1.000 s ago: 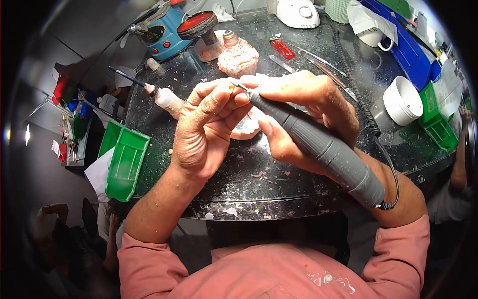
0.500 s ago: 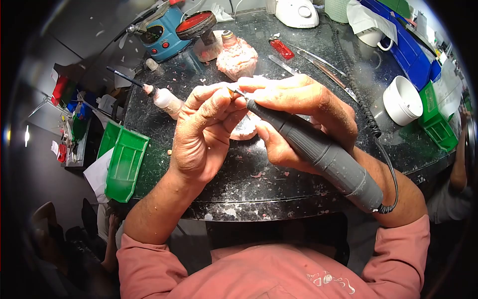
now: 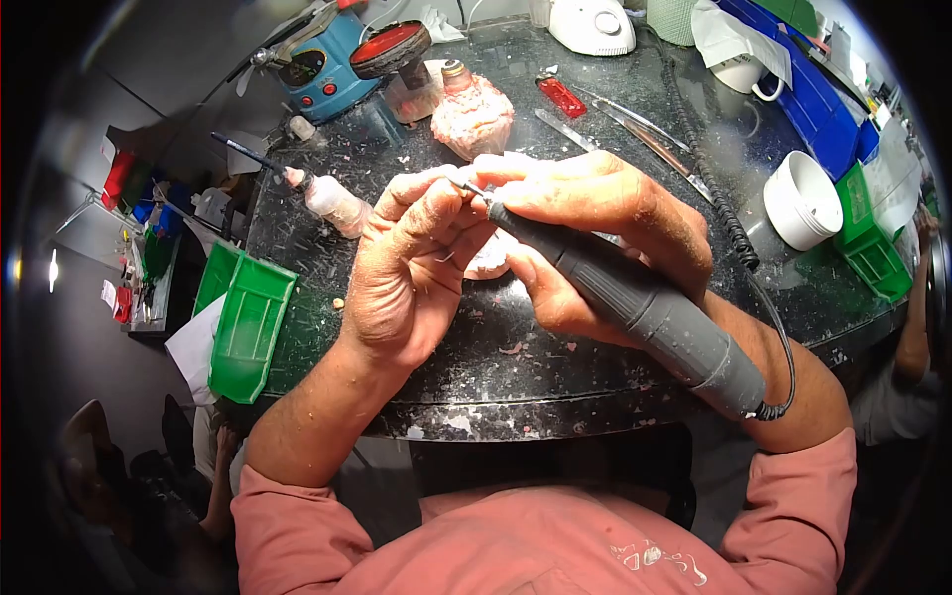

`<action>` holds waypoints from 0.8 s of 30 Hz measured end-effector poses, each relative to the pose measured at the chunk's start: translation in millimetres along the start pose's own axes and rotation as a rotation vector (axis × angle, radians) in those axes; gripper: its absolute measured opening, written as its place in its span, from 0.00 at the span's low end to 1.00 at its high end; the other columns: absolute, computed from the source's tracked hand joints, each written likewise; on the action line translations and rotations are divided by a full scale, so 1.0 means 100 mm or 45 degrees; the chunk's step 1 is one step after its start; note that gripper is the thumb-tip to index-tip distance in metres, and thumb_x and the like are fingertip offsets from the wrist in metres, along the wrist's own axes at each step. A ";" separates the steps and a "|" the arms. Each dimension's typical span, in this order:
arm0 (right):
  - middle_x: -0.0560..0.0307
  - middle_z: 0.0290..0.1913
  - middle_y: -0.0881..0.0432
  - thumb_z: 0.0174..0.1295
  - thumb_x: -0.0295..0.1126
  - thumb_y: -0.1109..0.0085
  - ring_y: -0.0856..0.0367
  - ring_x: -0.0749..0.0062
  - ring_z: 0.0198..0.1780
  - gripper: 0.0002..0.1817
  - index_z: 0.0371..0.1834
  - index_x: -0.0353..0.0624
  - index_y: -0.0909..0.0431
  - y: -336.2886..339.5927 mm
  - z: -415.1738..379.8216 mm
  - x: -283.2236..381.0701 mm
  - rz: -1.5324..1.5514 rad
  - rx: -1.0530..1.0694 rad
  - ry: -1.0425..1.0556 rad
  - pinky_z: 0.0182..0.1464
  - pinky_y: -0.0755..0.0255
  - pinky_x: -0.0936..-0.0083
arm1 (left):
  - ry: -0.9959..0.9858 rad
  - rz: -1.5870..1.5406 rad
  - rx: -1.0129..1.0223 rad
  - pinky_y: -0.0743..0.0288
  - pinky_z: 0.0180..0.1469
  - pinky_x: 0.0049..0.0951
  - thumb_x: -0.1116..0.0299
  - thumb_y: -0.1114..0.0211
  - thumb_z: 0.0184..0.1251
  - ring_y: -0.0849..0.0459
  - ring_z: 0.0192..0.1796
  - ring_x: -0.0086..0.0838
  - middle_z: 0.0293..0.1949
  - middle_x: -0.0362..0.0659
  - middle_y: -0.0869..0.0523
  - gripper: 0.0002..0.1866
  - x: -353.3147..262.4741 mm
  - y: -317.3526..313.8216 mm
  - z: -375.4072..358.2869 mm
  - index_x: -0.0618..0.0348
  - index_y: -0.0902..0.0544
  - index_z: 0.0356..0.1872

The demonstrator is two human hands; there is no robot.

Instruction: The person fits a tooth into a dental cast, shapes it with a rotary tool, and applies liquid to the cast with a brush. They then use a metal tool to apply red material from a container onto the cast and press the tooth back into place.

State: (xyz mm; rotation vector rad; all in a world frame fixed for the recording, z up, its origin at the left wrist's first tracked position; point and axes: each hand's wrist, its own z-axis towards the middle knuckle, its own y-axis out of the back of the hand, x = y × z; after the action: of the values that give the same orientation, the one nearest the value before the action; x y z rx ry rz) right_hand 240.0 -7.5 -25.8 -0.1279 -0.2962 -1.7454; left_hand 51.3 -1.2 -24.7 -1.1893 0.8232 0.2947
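Observation:
My right hand is wrapped round a dark grey rotary handpiece, which slants up and left; a coiled cord leaves its lower end. The thin bur at its tip reaches to the fingertips of my left hand. Those fingers are closed in a pinch, and whatever sits between them is too small and covered to name. Behind and below the fingertips, a whitish piece lies on the bench, partly hidden by my hands.
On the dusty black bench stand a white bottle with a brush across its top, a lumpy pink-coated vessel and a blue machine. A red-handled tool, white tub and green bin surround the hands.
My left fingers have turned slightly, and the amber spot seen between them is now hidden. The handpiece has shifted only a little.

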 end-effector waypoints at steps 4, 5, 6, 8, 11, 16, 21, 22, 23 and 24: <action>0.48 0.43 0.14 0.43 0.18 0.29 0.12 0.60 0.46 0.21 0.44 0.37 0.19 -0.02 -0.01 -0.01 0.001 -0.025 0.022 0.48 0.18 0.71 | 0.005 -0.034 0.051 0.18 0.60 0.34 0.72 0.36 0.70 0.12 0.51 0.30 0.45 0.46 0.12 0.07 0.00 0.00 0.01 0.58 0.18 0.47; 0.48 0.43 0.14 0.43 0.18 0.29 0.12 0.60 0.46 0.21 0.44 0.37 0.19 -0.03 -0.02 -0.02 0.002 -0.026 0.023 0.48 0.18 0.71 | 0.012 -0.057 0.045 0.18 0.60 0.34 0.73 0.36 0.70 0.12 0.51 0.30 0.45 0.46 0.12 0.07 0.01 0.01 0.01 0.58 0.18 0.47; 0.48 0.43 0.14 0.43 0.19 0.29 0.12 0.59 0.45 0.21 0.44 0.37 0.19 -0.03 -0.02 -0.03 -0.024 -0.029 0.037 0.49 0.18 0.70 | 0.020 -0.082 0.038 0.18 0.60 0.34 0.73 0.36 0.70 0.12 0.51 0.30 0.45 0.46 0.12 0.07 0.01 0.02 0.01 0.58 0.18 0.47; 0.48 0.43 0.14 0.43 0.19 0.29 0.12 0.59 0.45 0.21 0.44 0.38 0.19 -0.03 -0.02 -0.03 -0.050 -0.031 0.051 0.49 0.18 0.70 | 0.013 -0.080 0.034 0.18 0.60 0.34 0.73 0.36 0.70 0.12 0.51 0.30 0.45 0.46 0.12 0.07 0.02 0.01 0.00 0.58 0.18 0.47; 0.48 0.43 0.14 0.43 0.19 0.29 0.12 0.59 0.45 0.20 0.44 0.38 0.19 -0.04 -0.03 -0.02 -0.030 -0.039 0.037 0.49 0.18 0.69 | 0.003 -0.082 0.024 0.17 0.59 0.34 0.73 0.36 0.70 0.12 0.50 0.30 0.45 0.46 0.12 0.07 0.03 0.02 0.00 0.58 0.17 0.47; 0.47 0.44 0.14 0.44 0.19 0.29 0.12 0.57 0.45 0.21 0.45 0.38 0.19 -0.03 -0.04 -0.03 0.071 -0.027 -0.011 0.48 0.18 0.70 | 0.001 -0.058 0.035 0.18 0.59 0.34 0.73 0.36 0.70 0.12 0.50 0.30 0.44 0.46 0.12 0.08 0.01 0.01 0.00 0.58 0.18 0.47; 0.47 0.44 0.14 0.44 0.19 0.29 0.12 0.57 0.45 0.21 0.45 0.38 0.19 -0.04 -0.05 -0.03 0.024 -0.028 0.015 0.48 0.18 0.70 | -0.005 -0.054 0.050 0.18 0.60 0.34 0.73 0.36 0.71 0.13 0.51 0.30 0.45 0.46 0.12 0.07 0.03 0.02 0.01 0.58 0.17 0.47; 0.47 0.45 0.14 0.43 0.19 0.29 0.12 0.57 0.45 0.21 0.44 0.38 0.20 -0.03 -0.04 -0.02 0.004 -0.009 0.018 0.48 0.18 0.70 | -0.005 -0.055 0.052 0.18 0.60 0.34 0.73 0.36 0.71 0.13 0.51 0.30 0.45 0.46 0.12 0.07 0.03 0.01 0.01 0.58 0.17 0.47; 0.47 0.45 0.14 0.43 0.19 0.29 0.12 0.57 0.45 0.21 0.44 0.38 0.20 -0.03 -0.04 -0.02 0.003 -0.009 0.020 0.48 0.18 0.70 | -0.007 -0.059 0.039 0.18 0.60 0.34 0.73 0.36 0.71 0.13 0.51 0.30 0.45 0.46 0.12 0.07 0.02 0.00 0.01 0.58 0.17 0.47; 0.48 0.45 0.14 0.43 0.19 0.29 0.12 0.57 0.45 0.21 0.44 0.38 0.19 -0.03 -0.04 -0.02 0.006 -0.017 0.014 0.48 0.18 0.70 | -0.009 -0.062 0.026 0.18 0.60 0.34 0.72 0.36 0.71 0.13 0.51 0.30 0.45 0.45 0.12 0.07 0.02 0.00 0.01 0.58 0.17 0.47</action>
State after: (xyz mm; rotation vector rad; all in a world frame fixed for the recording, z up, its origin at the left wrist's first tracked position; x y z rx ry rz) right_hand 237.6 -5.8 -30.3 -0.1288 -0.2758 -1.7433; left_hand 53.0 -0.7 -25.4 -1.1866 0.7883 0.2499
